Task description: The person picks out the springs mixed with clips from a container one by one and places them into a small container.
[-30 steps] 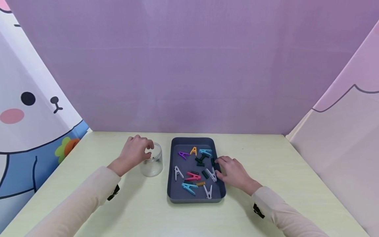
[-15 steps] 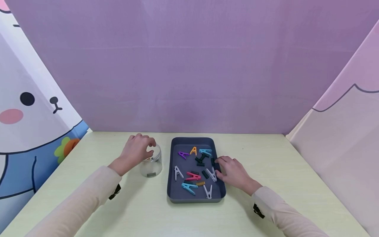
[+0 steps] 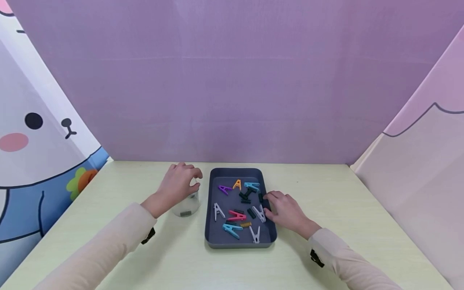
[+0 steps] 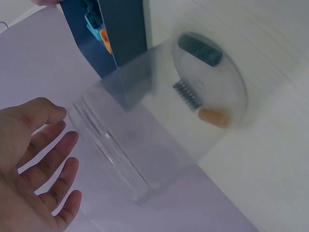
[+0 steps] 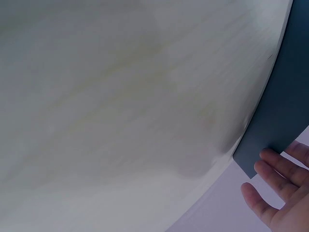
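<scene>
The left hand (image 3: 177,186), empty, fingers relaxed, hung at the rim of a clear jar (image 3: 195,203) holding springs (image 4: 187,95), on the counter (image 3: 326,189) near the left edge of the tray (image 3: 239,245); clips (image 3: 237,216) and more springs (image 3: 245,224) lay inside; the right hand (image 3: 288,211), loosely spread, touched its right edge

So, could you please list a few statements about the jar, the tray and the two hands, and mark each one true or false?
1. In the head view, the clear jar stands to the left of the dark tray. True.
2. The jar holds the purple clip. False: that clip lies in the tray; the jar holds two dark pieces and an orange piece.
3. The left hand is pinching a spring. False: its fingers are spread and hold nothing.
4. The right hand is at the tray's right edge. True.
5. The red clip lies outside the tray. False: it lies inside.
</scene>
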Available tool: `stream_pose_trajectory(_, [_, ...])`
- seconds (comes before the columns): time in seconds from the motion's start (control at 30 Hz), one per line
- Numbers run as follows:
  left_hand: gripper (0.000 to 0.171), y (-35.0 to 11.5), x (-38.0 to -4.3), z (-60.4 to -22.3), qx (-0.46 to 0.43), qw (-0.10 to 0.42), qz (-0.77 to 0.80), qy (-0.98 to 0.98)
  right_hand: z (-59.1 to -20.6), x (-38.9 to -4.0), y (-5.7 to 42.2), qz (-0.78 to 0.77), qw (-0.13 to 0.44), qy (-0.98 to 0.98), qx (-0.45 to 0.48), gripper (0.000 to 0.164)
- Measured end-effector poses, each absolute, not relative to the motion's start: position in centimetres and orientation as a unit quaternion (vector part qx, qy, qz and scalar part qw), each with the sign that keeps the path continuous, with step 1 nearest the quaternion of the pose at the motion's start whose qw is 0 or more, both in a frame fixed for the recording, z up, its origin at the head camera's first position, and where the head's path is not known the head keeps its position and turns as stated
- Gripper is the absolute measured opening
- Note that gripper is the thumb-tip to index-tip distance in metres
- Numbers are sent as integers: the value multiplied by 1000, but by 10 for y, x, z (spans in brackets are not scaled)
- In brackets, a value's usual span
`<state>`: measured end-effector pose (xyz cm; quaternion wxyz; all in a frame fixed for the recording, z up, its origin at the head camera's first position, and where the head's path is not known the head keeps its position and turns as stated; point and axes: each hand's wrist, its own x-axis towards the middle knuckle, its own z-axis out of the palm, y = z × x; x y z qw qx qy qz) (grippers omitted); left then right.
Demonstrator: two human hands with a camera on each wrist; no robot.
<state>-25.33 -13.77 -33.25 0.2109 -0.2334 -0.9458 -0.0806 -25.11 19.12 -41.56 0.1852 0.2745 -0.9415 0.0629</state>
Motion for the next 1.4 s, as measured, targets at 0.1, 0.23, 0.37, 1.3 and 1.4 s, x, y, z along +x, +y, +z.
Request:
stream_pose_trajectory(0.1, [17, -131, -251, -332, -238, 210, -81, -945, -415, -251, 191, 62, 184, -942, 274, 32])
stream_pose_trajectory(0.23, [18, -121, -249, -334, -237, 193, -78, -949, -415, -251, 191, 63, 180, -943, 273, 33])
stream_pose_trajectory(0.37, [18, -111, -248, -339, -238, 161, -80, -954, -415, -252, 190, 66, 175, -945, 270, 33])
stream_pose_trajectory(1.3, [23, -55, -263, -388, -314, 73, -99, -941, -415, -251, 192, 72, 181, -942, 274, 32])
stream_pose_trajectory(1.4, [22, -52, -265, -388, -319, 63, -104, -940, -415, -251, 192, 71, 180, -942, 274, 32])
